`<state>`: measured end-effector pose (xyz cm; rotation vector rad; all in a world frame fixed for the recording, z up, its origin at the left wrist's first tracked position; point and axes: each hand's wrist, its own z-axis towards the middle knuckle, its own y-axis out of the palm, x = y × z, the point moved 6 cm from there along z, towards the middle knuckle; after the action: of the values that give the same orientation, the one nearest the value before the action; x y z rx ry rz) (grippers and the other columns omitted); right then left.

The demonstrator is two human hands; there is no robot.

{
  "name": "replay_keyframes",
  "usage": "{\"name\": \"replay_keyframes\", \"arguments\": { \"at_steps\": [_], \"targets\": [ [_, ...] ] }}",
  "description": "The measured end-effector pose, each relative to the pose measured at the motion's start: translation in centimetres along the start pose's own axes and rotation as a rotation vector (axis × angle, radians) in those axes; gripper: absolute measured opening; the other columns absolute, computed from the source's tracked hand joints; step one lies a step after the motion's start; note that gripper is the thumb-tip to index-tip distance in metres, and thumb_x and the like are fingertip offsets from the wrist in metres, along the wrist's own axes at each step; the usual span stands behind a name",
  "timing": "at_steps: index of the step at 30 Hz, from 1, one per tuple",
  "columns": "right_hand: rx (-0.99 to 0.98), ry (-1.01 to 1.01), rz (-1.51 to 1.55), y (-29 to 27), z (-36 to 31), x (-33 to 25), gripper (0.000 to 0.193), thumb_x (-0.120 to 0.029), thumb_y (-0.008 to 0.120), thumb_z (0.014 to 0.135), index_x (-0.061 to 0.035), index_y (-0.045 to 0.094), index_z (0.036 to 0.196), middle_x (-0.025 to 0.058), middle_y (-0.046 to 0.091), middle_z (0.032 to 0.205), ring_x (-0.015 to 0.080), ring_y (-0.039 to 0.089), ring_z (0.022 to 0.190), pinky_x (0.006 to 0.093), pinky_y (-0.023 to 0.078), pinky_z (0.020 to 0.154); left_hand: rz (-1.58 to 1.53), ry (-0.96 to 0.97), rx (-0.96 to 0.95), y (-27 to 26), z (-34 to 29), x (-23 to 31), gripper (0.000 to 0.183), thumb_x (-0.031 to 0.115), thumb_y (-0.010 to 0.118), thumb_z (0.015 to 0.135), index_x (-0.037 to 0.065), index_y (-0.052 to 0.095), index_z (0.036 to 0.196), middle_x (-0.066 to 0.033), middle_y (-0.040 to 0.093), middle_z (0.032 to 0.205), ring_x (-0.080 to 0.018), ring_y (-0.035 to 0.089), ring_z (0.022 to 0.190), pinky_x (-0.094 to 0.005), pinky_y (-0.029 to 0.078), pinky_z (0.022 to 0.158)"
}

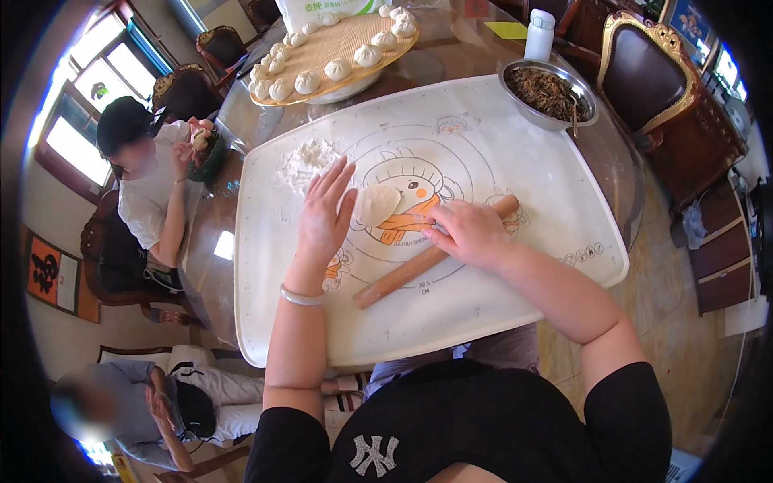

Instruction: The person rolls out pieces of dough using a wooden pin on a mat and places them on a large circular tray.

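A white mat [515, 153] printed with a cartoon duck lies in front of me. On it, over the drawing, is a flat round dough wrapper [377, 206]. My left hand [324, 211] is beside the wrapper's left edge, fingers stretched out, holding nothing. My right hand [473, 233] is curled over a wooden rolling pin [403, 277] that lies slantwise on the mat; the hand hides part of the pin. Loose flour [310, 161] is heaped just beyond my left fingertips.
Shaped buns [367, 55] ring a round woven tray [322, 55] at the far side. A steel bowl of dark filling [549, 92] and a white bottle [539, 36] stand far right. One person [149, 177] sits left, holding something over a dark bowl; another [153, 402] sits lower left.
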<state>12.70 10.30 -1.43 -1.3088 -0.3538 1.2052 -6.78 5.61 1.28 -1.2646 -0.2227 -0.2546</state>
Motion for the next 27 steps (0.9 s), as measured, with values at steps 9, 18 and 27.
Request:
{"name": "replay_keyframes", "arguments": {
  "at_steps": [9, 18, 27],
  "targets": [
    [-0.005, 0.005, -0.007, 0.0, 0.0, -0.1, 0.022, -0.032, 0.055, 0.086, -0.0099, 0.056, 0.088, 0.0079, 0.059, 0.076, 0.0260, 0.059, 0.073, 0.0392, 0.046, 0.061, 0.119, 0.083, -0.048, 3.7, -0.7, 1.6, 0.066, 0.047, 0.034, 0.093, 0.004, 0.020, 0.141, -0.0128, 0.020, 0.148, -0.0256, 0.019, 0.137, -0.0422, 0.014, 0.110],
    [0.024, -0.020, 0.003, 0.2, 0.1, 0.1, 0.027, -0.037, 0.051, 0.087, -0.0112, 0.058, 0.092, 0.0096, 0.059, 0.074, 0.0264, 0.060, 0.069, 0.0398, 0.048, 0.059, 0.045, 0.013, -0.101, 4.7, -0.9, 1.3, 0.055, 0.041, 0.039, 0.093, 0.004, 0.035, 0.134, -0.0159, 0.034, 0.140, -0.0259, 0.029, 0.132, -0.0432, 0.019, 0.107],
    [-0.003, -0.010, 0.010, 0.0, 0.1, -0.1, 0.025, -0.034, 0.053, 0.086, -0.0106, 0.058, 0.093, 0.0088, 0.059, 0.076, 0.0261, 0.060, 0.071, 0.0389, 0.047, 0.061, -0.308, -0.230, 0.124, 2.7, 0.6, -2.8, 0.025, 0.015, 0.059, 0.083, 0.004, 0.061, 0.105, -0.0112, 0.060, 0.099, -0.0200, 0.057, 0.085, -0.0309, 0.049, 0.071]
  ]
}}
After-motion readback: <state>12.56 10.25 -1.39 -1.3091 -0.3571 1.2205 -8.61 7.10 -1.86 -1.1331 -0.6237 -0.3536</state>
